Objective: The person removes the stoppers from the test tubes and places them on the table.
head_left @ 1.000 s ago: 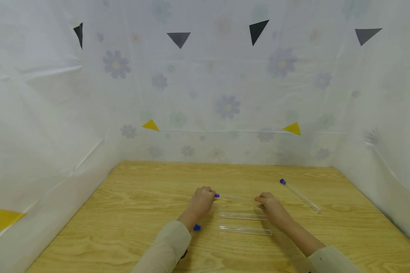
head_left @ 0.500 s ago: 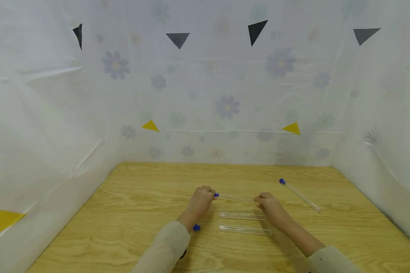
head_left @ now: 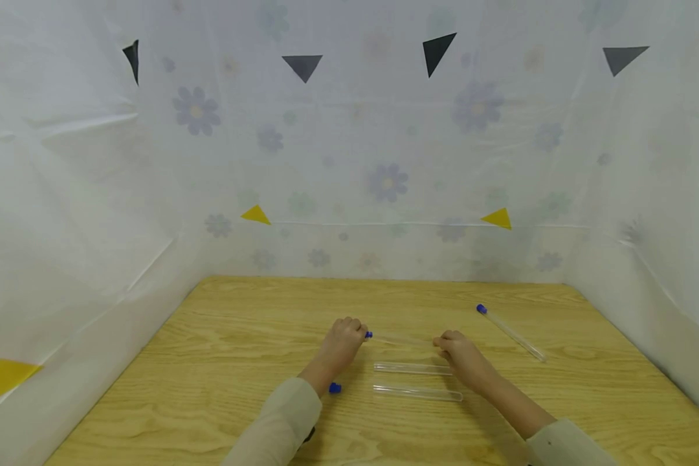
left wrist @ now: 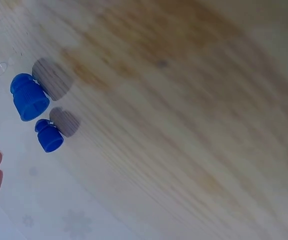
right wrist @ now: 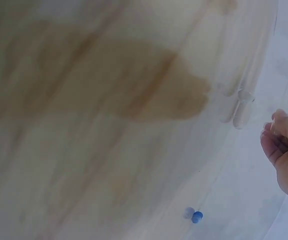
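Note:
Between the two hands, a clear test tube [head_left: 400, 338] is held level above the wooden table. My left hand [head_left: 342, 342] grips the blue cap [head_left: 369, 334] at its left end; the fingers cover part of the cap. At the other end, my right hand [head_left: 466, 359] pinches the tube's rounded tip, with fingers curled in the right wrist view. Two uncapped test tubes, a farther one [head_left: 412, 368] and a nearer one [head_left: 417, 393], lie side by side below. Loose blue caps, one larger-looking [left wrist: 29, 97] and one smaller-looking [left wrist: 49, 135], lie near my left hand.
A test tube with a blue cap [head_left: 512, 335] lies slanted at the right of the wooden table [head_left: 239, 349]. White flowered sheeting [head_left: 349, 142] with black and yellow triangles encloses the back and sides. One loose cap [head_left: 334, 388] shows beside the left forearm.
Both hands keep the capped tube in nearly the same place, with only tiny shifts. The things lying on the table have not moved.

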Action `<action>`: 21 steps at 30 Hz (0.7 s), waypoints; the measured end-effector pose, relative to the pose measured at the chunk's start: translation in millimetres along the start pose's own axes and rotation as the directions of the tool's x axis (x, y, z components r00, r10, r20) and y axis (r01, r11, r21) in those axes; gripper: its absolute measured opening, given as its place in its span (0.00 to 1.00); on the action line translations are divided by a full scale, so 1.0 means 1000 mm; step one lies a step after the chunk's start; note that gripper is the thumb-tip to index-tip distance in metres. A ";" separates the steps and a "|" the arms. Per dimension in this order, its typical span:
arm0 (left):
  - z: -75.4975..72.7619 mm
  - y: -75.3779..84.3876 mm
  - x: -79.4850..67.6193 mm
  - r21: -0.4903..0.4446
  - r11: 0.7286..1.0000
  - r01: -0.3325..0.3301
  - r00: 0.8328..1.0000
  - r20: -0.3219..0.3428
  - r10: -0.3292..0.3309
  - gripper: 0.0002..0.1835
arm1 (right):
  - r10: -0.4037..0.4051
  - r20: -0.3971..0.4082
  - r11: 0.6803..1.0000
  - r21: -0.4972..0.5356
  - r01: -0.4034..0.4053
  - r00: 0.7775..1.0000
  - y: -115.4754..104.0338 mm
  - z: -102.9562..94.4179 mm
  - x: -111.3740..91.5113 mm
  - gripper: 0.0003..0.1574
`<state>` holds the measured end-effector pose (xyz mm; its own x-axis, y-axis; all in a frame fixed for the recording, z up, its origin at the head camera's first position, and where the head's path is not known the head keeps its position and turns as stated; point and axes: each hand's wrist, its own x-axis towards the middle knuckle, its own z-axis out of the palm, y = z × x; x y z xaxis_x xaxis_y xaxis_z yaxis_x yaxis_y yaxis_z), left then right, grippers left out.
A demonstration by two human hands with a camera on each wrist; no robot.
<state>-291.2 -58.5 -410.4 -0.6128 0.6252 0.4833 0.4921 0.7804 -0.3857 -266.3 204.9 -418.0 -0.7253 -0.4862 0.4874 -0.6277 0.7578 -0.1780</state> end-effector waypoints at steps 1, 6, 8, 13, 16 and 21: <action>0.000 0.000 0.000 0.007 1.000 -0.005 1.000 0.002 0.005 0.08 | -0.001 0.002 1.000 0.005 0.001 1.000 0.000 0.000 0.000 0.13; 0.000 -0.001 -0.001 0.006 1.000 -0.015 1.000 0.022 0.015 0.09 | -0.019 0.013 0.999 0.027 0.019 1.000 0.000 -0.002 0.000 0.12; 0.002 -0.001 -0.001 -0.009 1.000 -0.014 1.000 0.025 0.014 0.09 | -0.018 0.016 0.999 0.033 0.017 1.000 0.000 -0.002 0.000 0.12; 0.006 -0.002 -0.003 -0.030 0.999 -0.010 1.000 0.010 0.010 0.10 | 0.020 0.009 0.999 0.048 -0.021 1.000 0.001 -0.001 0.000 0.14; 0.008 -0.002 -0.003 -0.047 0.999 -0.009 1.000 -0.004 0.009 0.09 | 0.034 -0.006 0.998 0.055 -0.033 0.999 0.001 -0.002 0.000 0.15; 0.006 -0.004 -0.004 -0.077 0.997 -0.004 1.000 -0.018 0.003 0.09 | 0.029 -0.029 0.998 0.052 -0.027 0.999 0.000 -0.005 0.001 0.16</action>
<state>-294.8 -63.8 -415.6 -0.6000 0.6272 0.4967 0.5410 0.7754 -0.3256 -266.0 206.2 -413.4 -0.7344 -0.4514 0.5068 -0.6215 0.7473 -0.2350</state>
